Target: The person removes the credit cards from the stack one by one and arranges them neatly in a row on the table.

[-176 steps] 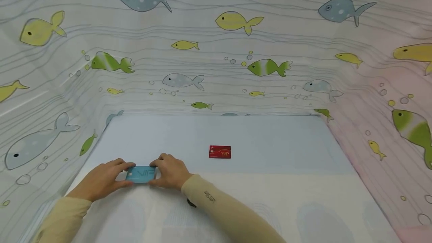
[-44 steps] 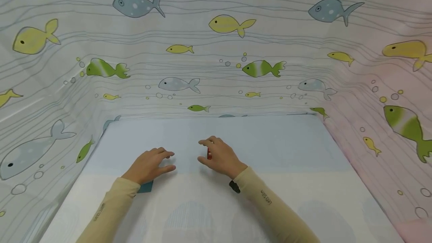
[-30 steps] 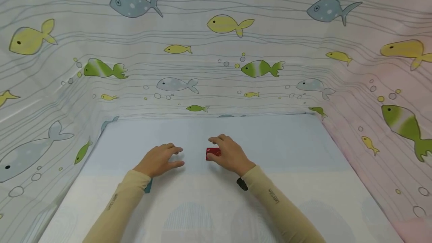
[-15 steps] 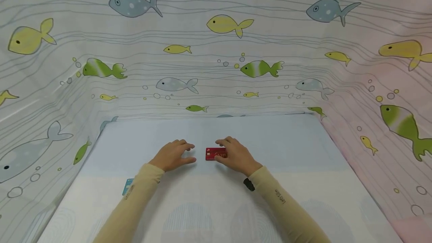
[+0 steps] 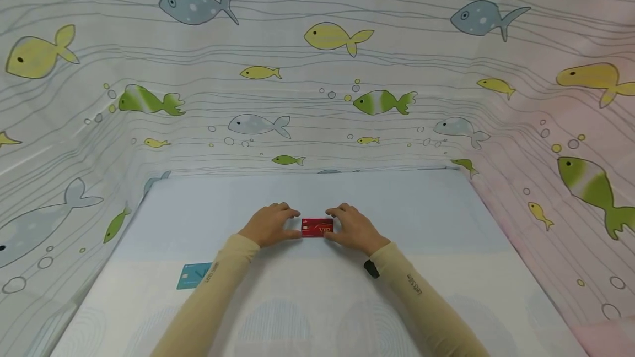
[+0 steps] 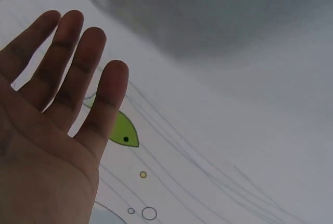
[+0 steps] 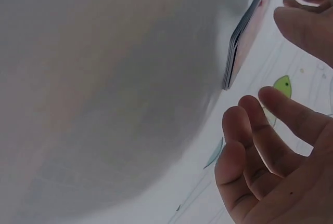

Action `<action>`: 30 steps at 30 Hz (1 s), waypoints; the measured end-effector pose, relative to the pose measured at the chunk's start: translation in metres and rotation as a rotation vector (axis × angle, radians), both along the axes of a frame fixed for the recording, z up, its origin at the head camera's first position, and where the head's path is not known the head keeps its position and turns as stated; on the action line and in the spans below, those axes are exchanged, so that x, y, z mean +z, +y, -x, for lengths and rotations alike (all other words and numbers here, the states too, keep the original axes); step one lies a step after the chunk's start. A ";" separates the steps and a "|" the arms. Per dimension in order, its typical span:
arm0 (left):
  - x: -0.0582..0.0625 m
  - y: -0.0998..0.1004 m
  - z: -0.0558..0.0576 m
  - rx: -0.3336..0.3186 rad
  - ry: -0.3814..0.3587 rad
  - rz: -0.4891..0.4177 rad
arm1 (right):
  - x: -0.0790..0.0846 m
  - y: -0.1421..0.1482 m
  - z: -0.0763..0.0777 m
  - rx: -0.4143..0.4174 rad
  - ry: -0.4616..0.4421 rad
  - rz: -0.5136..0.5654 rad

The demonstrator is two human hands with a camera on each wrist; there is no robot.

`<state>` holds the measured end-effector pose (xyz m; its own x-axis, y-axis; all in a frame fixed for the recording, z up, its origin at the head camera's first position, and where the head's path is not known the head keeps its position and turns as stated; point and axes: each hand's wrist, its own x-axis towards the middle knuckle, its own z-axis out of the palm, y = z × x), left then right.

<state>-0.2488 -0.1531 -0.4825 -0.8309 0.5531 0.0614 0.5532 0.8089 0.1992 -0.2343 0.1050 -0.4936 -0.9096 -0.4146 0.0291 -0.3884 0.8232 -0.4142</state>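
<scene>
A red card stack marked VIP (image 5: 317, 227) lies flat on the pale table between the two hands. Seen from the right wrist, several layers show along the edge of the red card stack (image 7: 248, 37). My left hand (image 5: 270, 226) is at its left end, thumb and fingers spread apart. On the other end, my right hand (image 5: 354, 228) has fingertips right at the card's edge, with a gap between thumb and fingers. A teal card (image 5: 192, 275) lies farther left and nearer, its right part hidden under the left sleeve.
The table (image 5: 397, 291) has a pale blue band across its far half and a white patterned near half. Fish-printed fabric (image 5: 307, 92) rises behind it and along both sides. A black band (image 5: 371, 269) shows at the right wrist.
Both hands have left the teal card, which they held by its ends, and moved right to the red card stack. Lately the right hand drew rightward, uncovering the red stack, while the left hand approached it.
</scene>
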 end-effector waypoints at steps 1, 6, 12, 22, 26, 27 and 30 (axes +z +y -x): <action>-0.001 0.002 0.001 0.003 0.002 0.003 | 0.000 0.000 0.000 0.002 -0.005 -0.007; -0.006 0.013 0.003 -0.003 0.009 0.032 | 0.000 0.001 0.003 0.019 -0.034 -0.006; -0.007 0.021 0.004 0.023 0.005 0.069 | -0.005 0.002 0.007 0.032 -0.047 -0.027; -0.007 0.027 0.006 0.035 -0.002 0.098 | -0.009 0.003 0.011 0.030 -0.061 -0.033; -0.007 0.028 0.007 0.028 0.005 0.091 | -0.010 0.003 0.012 0.032 -0.055 -0.031; -0.007 0.028 0.006 0.026 0.001 0.091 | -0.010 0.003 0.012 0.031 -0.055 -0.032; -0.008 0.026 0.006 0.024 -0.001 0.082 | -0.011 0.001 0.012 0.031 -0.053 -0.035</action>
<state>-0.2551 -0.1268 -0.4901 -0.8441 0.5359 0.0164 0.5330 0.8357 0.1324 -0.2467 0.1063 -0.5041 -0.8963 -0.4421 -0.0340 -0.3919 0.8258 -0.4057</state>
